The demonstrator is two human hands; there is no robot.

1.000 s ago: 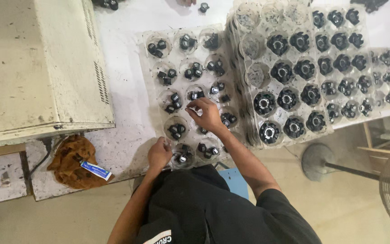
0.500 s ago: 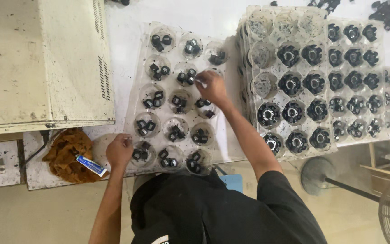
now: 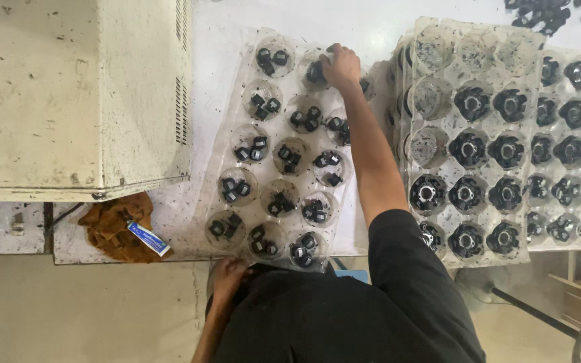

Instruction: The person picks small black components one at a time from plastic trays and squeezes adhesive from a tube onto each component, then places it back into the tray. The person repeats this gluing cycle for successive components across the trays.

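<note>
Clear moulded plastic tray [image 3: 237, 134] is lying on the white tabletop [image 3: 210, 60], its round cups each holding a few small black parts [image 3: 290, 158], so the loose pieces are staying sorted in little batches rather than scattering. The right hand [image 3: 341, 66] is reaching out to 12 o'clock of the tray, fingers curled down over the top-row cup and pinching at the black pieces [image 3: 316, 72] there; it looks closed on one, but the fingers are covering the contact, so I can't confirm a firm grip. The arm is lying across the tray's right edge, probably because that far cup is only reachable at full stretch. The left hand [image 3: 228, 274] is sitting at 6 o'clock, just under the tray's near edge at the table lip, fingers curled; whether it is gripping the edge or only resting there I can't tell, though it reads as steadying the tray against sliding. At 3 o'clock, stacked trays [image 3: 438, 40] are carrying larger black hub-shaped parts [image 3: 467, 149], one per cup, with some top cups showing no black part. At 9 o'clock a worn cream metal cabinet [image 3: 68, 94] is standing, and at 8 o'clock an orange-brown rag [image 3: 105, 225] is lying with a small blue-and-white tube [image 3: 148, 238] on it, near the tray.
</note>
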